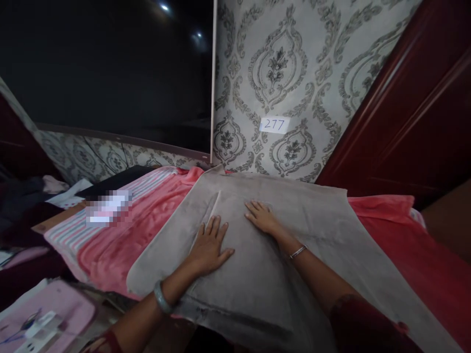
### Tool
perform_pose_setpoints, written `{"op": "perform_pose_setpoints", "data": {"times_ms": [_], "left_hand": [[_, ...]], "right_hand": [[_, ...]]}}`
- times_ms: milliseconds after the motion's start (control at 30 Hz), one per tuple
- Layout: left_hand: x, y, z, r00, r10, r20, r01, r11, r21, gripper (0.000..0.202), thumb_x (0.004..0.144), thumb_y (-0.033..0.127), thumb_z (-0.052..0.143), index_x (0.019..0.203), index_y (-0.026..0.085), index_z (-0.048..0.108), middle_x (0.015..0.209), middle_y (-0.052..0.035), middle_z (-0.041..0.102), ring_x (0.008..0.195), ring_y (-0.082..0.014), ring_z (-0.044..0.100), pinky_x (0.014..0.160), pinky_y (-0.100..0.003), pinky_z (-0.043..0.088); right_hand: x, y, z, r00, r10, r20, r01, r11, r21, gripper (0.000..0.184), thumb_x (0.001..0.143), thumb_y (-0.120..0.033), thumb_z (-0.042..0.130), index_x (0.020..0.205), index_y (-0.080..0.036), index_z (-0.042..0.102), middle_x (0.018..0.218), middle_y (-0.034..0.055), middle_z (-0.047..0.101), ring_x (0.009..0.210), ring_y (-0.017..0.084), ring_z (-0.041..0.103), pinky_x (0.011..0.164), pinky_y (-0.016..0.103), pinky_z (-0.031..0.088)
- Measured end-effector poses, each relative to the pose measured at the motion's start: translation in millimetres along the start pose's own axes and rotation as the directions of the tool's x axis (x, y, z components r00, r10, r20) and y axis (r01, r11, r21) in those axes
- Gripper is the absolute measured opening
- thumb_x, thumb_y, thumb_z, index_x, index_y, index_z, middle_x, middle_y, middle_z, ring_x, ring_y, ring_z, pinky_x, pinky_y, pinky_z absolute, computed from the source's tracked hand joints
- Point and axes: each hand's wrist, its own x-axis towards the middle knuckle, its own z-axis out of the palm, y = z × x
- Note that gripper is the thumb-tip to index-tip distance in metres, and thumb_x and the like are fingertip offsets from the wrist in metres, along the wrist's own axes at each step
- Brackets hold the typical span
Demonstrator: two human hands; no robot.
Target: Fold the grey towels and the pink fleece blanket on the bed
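A large grey cloth (253, 274) lies spread over the surface in front of me, its near edge hanging over the front. A raised fold runs along its left part. My left hand (209, 247) rests flat on the cloth beside that fold, fingers spread, a bangle at the wrist. Farther back and to the right, my right hand (262, 216) also lies palm down on the cloth with its fingers apart. Neither hand grips anything. Under the grey cloth is a red-pink cloth (390, 240), showing on both sides, with a striped part (73, 235) at the left.
A large dark screen (110, 68) stands behind at the left. A paper marked 277 (274, 124) is on the patterned wall. At lower left, a white power strip (42, 333) sits on a pink surface (69, 304). A dark red door (412, 122) rises at right.
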Motion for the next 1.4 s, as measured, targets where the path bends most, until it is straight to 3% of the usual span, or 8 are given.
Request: {"op": "perform_pose_setpoints", "data": {"times_ms": [133, 267, 600, 733, 867, 1067, 1233, 1400], "left_hand": [[-2.7, 1.5, -1.9, 1.000, -0.004, 0.014, 0.004, 1.000, -0.024, 0.080, 0.095, 0.063, 0.046, 0.161, 0.020, 0.029, 0.170, -0.0175, 0.015, 0.158, -0.0359, 0.008, 0.124, -0.062, 0.016], [-5.6, -1.0, -0.2, 1.000, 0.023, -0.011, -0.024, 0.998, -0.060, 0.083, 0.094, 0.065, 0.048, 0.162, 0.021, 0.027, 0.170, -0.0189, 0.013, 0.158, -0.0367, 0.007, 0.123, -0.065, 0.015], [-13.7, 2.2, -4.4, 0.997, 0.062, 0.049, -0.057, 0.993, -0.105, 0.086, 0.091, 0.065, 0.054, 0.161, 0.022, 0.028, 0.170, -0.0189, 0.008, 0.157, -0.0397, -0.001, 0.122, -0.069, 0.008], [-48.1, 5.3, -9.8, 0.989, 0.125, 0.074, -0.116, 0.986, -0.115, 0.089, 0.087, 0.067, 0.058, 0.162, 0.029, 0.026, 0.171, -0.0150, 0.006, 0.157, -0.0409, 0.000, 0.121, -0.070, 0.012], [-100.4, 9.9, 2.4, 0.991, 0.134, -0.027, -0.135, 0.990, -0.037, 0.089, 0.087, 0.058, 0.065, 0.162, 0.039, 0.021, 0.172, -0.0100, 0.006, 0.156, -0.0426, 0.008, 0.119, -0.073, 0.019], [-156.1, -0.7, 23.0, 0.973, 0.132, -0.188, -0.142, 0.989, -0.041, 0.072, 0.092, 0.027, 0.057, 0.159, 0.038, 0.032, 0.167, -0.0054, 0.028, 0.154, -0.0350, 0.025, 0.118, -0.062, 0.037], [-145.1, -27.2, 2.9, 0.941, -0.214, -0.261, 0.100, 0.915, -0.390, 0.047, 0.098, 0.034, 0.042, 0.141, 0.028, 0.059, 0.151, -0.0084, 0.055, 0.138, -0.0262, 0.053, 0.112, -0.046, 0.049], [-103.6, -25.3, -24.3, 0.917, -0.399, 0.011, 0.370, 0.840, -0.397, 0.064, 0.088, 0.046, 0.053, 0.143, 0.012, 0.055, 0.139, -0.0174, 0.064, 0.126, -0.0303, 0.063, 0.108, -0.046, 0.050]], "right_hand": [[30.3, -32.5, -19.3, 0.982, -0.147, -0.122, 0.148, 0.989, 0.001, 0.059, 0.105, -0.053, 0.028, 0.161, -0.034, 0.030, 0.170, 0.0040, 0.019, 0.157, 0.032, 0.011, 0.120, 0.062, 0.023], [65.4, -64.1, -6.9, 0.954, -0.284, -0.091, 0.289, 0.956, 0.044, 0.057, 0.107, -0.050, 0.025, 0.161, -0.034, 0.029, 0.170, 0.0023, 0.022, 0.156, 0.029, 0.018, 0.121, 0.059, 0.022], [84.4, -55.7, 25.0, 0.951, -0.302, -0.062, 0.306, 0.948, 0.082, 0.059, 0.106, -0.055, 0.024, 0.161, -0.035, 0.030, 0.169, 0.0015, 0.025, 0.152, 0.031, 0.028, 0.121, 0.056, 0.022], [85.4, -55.1, 26.0, 0.949, -0.304, -0.083, 0.311, 0.947, 0.083, 0.059, 0.106, -0.055, 0.023, 0.160, -0.035, 0.031, 0.168, 0.0023, 0.028, 0.151, 0.029, 0.031, 0.121, 0.054, 0.023], [85.8, -55.1, 27.8, 0.945, -0.313, -0.092, 0.320, 0.944, 0.080, 0.058, 0.106, -0.054, 0.024, 0.160, -0.035, 0.031, 0.167, 0.0026, 0.029, 0.150, 0.028, 0.031, 0.121, 0.052, 0.023], [82.1, -59.3, 21.7, 0.957, -0.274, -0.099, 0.284, 0.954, 0.101, 0.059, 0.106, -0.051, 0.028, 0.162, -0.032, 0.029, 0.167, 0.0027, 0.031, 0.149, 0.025, 0.034, 0.121, 0.044, 0.024], [84.0, -44.7, 4.4, 0.983, -0.155, -0.097, 0.165, 0.981, 0.106, 0.055, 0.105, -0.048, 0.034, 0.153, -0.024, 0.047, 0.152, 0.0101, 0.053, 0.138, 0.025, 0.049, 0.115, 0.039, 0.034], [90.2, -23.4, -12.1, 0.996, -0.069, -0.056, 0.075, 0.990, 0.118, 0.052, 0.096, -0.057, 0.051, 0.124, -0.017, 0.070, 0.125, 0.0153, 0.071, 0.116, 0.026, 0.065, 0.100, 0.034, 0.047]]}}
